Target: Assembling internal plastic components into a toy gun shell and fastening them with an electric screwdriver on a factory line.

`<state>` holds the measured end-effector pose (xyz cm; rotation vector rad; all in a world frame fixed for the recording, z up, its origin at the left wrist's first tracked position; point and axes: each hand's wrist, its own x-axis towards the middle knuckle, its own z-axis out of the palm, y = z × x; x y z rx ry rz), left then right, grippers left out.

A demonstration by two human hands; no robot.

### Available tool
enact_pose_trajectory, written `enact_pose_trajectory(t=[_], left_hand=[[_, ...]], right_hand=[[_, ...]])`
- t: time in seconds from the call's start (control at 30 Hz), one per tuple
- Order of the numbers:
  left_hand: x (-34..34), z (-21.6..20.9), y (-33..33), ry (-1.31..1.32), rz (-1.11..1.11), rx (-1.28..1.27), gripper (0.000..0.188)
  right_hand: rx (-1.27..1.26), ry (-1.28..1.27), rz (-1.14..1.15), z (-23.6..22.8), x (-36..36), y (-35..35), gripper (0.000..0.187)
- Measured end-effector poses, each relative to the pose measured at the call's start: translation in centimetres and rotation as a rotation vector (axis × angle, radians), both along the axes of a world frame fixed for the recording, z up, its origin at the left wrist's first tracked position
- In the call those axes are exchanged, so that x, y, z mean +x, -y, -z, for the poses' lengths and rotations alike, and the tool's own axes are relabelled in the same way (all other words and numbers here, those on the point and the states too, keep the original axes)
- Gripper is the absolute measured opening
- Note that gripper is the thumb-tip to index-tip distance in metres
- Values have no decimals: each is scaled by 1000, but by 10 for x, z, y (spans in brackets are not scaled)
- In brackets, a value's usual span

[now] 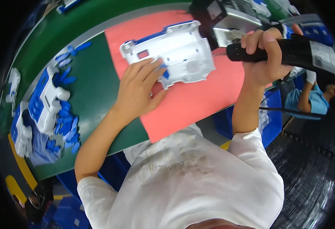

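Note:
A white plastic housing shell (pixel 190 51) with a blue edge strip lies on a salmon-pink mat, its hollow inside facing up. My left hand (pixel 141 82) grips its near left part, fingers over the shell and thumb by the lower edge. A small blue part (pixel 166 72) sits at my fingertips; whether I press on it I cannot tell. To the right, above the mat, my right hand (pixel 264 53) is wrapped round a black power screwdriver (pixel 293 51). The tool is held almost level, its thin bit pointing left near the shell's right edge.
The pink mat (pixel 198 103) covers part of a green table (pixel 95 76). At left are white-and-blue housings (pixel 45 101), loose blue parts (pixel 66 122) and a clear bag (pixel 45 149). A metal-and-black device (pixel 232 23) stands at the back. Right are a blue bin (pixel 274 118) and another person (pixel 308 97).

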<state>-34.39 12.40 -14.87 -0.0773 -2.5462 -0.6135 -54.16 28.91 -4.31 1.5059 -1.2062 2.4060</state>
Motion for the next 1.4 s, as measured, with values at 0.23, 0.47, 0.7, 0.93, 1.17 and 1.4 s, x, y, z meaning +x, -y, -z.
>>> enact_pose_trajectory(t=[0.23,0.47,0.7,0.93,1.17,1.4], left_hand=[[3,-5,7,48,2,197,61],[2,-4,10,73,13,137,55],[1,1,8,11,-5,120,51],[2,7,9,-46,-4,137,39],[2,3,9,-1,8,126,36],[4,7,10,-30,20,23,41]], right_hand=[[172,-57,-95,32,50,71,52],[179,132,-73,31,71,79,61],[183,15,-132,50,57,79,62],[-582,-258,-421,68,44,112,55],[352,-52,81,43,72,70,49],[-42,77,-69,36,65,66,57]])
